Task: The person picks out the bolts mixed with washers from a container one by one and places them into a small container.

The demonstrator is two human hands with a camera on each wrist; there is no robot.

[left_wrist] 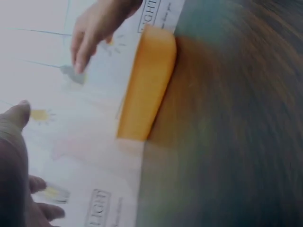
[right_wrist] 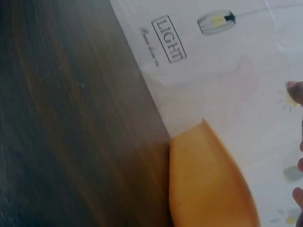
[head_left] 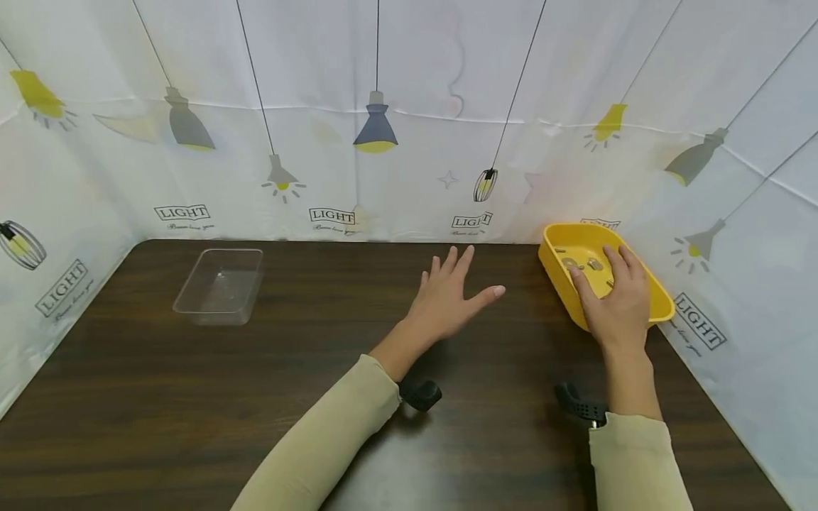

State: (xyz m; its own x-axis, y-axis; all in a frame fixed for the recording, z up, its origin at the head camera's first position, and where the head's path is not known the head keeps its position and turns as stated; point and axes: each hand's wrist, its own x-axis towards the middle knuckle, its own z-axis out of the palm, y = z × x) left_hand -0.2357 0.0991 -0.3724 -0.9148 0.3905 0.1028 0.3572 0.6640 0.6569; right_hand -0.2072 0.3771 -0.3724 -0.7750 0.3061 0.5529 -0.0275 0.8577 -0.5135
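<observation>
Dark tbl; R hand over yellow tray (w/ bits), L hand nearby; all fingers loose.

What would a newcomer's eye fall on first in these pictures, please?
Probably the bright yellow tray at the back right of the dark table, with small pieces inside and the right hand over it. Next, the left hand, spread wide, near the middle; then the clear container at the back left. Behind, lamps printed on the white cloth also draw the eye.
</observation>
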